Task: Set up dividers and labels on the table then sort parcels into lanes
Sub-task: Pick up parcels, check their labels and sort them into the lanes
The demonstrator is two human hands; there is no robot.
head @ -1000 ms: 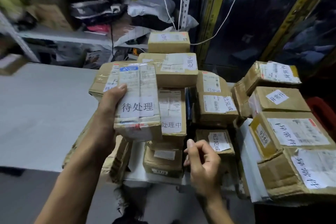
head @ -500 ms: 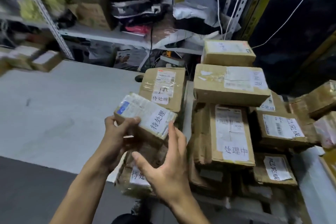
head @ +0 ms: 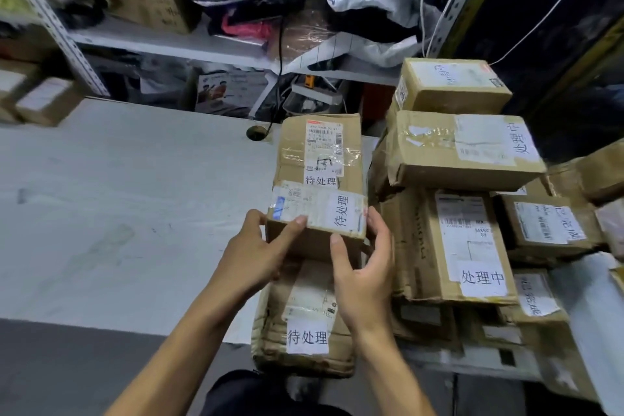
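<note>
A small brown parcel [head: 317, 213] with a white label reading 待处理 is held between both hands at the table's right part. My left hand [head: 256, 253] grips its left end, thumb on the top edge. My right hand [head: 364, 267] grips its right end, fingers curled round the side. The parcel sits between two other 待处理 parcels: one behind it [head: 320, 149] and one in front [head: 304, 321], which hangs over the table's front edge. To the right stands a pile of parcels, among them a large box labelled 处理中 [head: 469, 246].
The white table [head: 118, 213] stretches bare to the left. Small boxes [head: 44, 98] lie at its far left corner. Behind it a metal shelf [head: 169, 40] carries boxes, bags and cables. More labelled parcels [head: 547, 223] are stacked at the right.
The view swung left and down. My right hand came up from below and took the parcel's right end. The parcel turned flat and came down between the two 待处理 parcels.
</note>
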